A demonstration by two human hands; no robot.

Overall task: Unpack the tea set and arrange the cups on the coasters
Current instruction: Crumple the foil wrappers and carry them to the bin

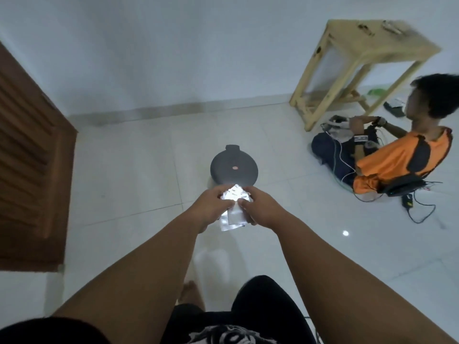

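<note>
Holding: the left hand (211, 207) and right hand (263, 209) are close together at arm's reach, both gripping one fan of flat white pieces (232, 214).
Grip: each hand's fingers curl round a side of the fan with the thumb on top, so neither hand is free.
Why held so: probably to sort or peel the pieces apart in front of the body. Glare washes them out, so I cannot tell whether they are coasters or packing.
Case: a dark round case (233, 167) lies flat on the floor (124, 170), lid side up and seemingly closed.
Why there: it is likely the set's container, left on the floor so both hands can work the pieces.
Pieces to hands: they sit between the two hands, touching both and raised above the floor.
Case to hands: it lies just beyond and below the hands, and neither touches it.
Cups: none are in view and none are set out.
Stage: judged early, with unpacking barely begun.
Around: a seated person (397, 155) is at right near a table (360, 45), and a door (29, 157) is at left.
</note>
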